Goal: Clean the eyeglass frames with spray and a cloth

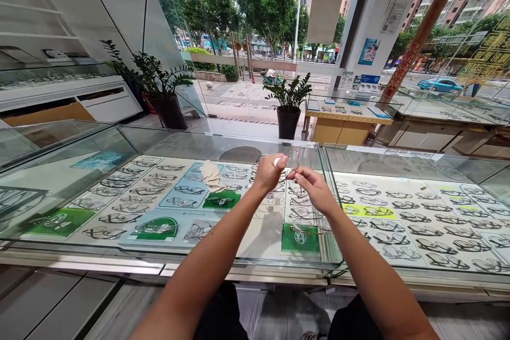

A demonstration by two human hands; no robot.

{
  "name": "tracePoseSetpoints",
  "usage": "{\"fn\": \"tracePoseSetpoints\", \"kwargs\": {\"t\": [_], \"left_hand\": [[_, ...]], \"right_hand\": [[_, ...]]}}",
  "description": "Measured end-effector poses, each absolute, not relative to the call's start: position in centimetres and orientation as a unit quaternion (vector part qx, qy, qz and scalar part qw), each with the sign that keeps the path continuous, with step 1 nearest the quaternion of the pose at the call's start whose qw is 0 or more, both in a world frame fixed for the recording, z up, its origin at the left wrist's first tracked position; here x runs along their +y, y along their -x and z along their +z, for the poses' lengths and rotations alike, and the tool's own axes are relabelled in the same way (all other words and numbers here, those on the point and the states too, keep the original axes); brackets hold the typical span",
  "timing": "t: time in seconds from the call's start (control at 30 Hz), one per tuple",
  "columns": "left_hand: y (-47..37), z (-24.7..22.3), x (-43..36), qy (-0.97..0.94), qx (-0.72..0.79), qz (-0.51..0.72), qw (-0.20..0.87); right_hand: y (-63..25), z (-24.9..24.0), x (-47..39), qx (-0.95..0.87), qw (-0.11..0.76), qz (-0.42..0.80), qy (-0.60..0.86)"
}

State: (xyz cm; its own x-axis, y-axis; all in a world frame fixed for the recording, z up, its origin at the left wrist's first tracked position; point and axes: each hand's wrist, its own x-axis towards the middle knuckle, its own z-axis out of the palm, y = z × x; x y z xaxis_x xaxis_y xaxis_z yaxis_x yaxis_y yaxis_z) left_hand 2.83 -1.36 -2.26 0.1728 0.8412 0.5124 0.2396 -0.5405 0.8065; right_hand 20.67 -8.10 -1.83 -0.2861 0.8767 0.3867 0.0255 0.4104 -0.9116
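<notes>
many eyeglasses point(302, 212) beneath both hands point(269, 172)

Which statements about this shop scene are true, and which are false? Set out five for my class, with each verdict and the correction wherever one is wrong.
1. The right hand holds a pair of thin-framed glasses above the counter. True.
2. The beige cloth lies on the floor. False: the beige cloth lies on the counter.
3. A potted plant stands beyond the counter. True.
4. The left hand lies flat on the counter. False: the left hand is curled and raised above it.
5. The car outside is yellow. False: the car is blue.
</notes>
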Motion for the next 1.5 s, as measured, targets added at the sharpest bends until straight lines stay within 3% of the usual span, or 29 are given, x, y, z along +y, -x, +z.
{"fn": "tracePoseSetpoints", "kwargs": {"t": [0.4,0.67,0.93,1.1,1.2,1.5], "left_hand": [[-2.8,-1.9,-1.9,-0.733,0.399,0.487,0.256],[-3.5,-1.6,-2.7,-0.834,0.381,0.343,0.204],[-4.5,-1.7,-3.5,-0.847,0.394,0.324,0.151],[-4.6,-1.8,-3.5,-0.843,0.407,0.328,0.130],[-4.1,-1.8,-3.2,-0.822,0.390,0.379,0.168],[-2.1,-2.0,-1.7,-0.764,0.408,0.446,0.224]], "right_hand": [[-20.6,-1.9,-8.1,-0.666,0.504,0.457,0.305],[-21.2,-2.3,-7.1,-0.560,0.614,0.464,0.306],[-21.2,-2.2,-7.0,-0.536,0.622,0.480,0.309],[-21.2,-2.3,-7.1,-0.537,0.614,0.496,0.299],[-21.3,-2.2,-7.1,-0.559,0.605,0.475,0.311],[-20.8,-2.2,-7.7,-0.656,0.506,0.460,0.318]]}}
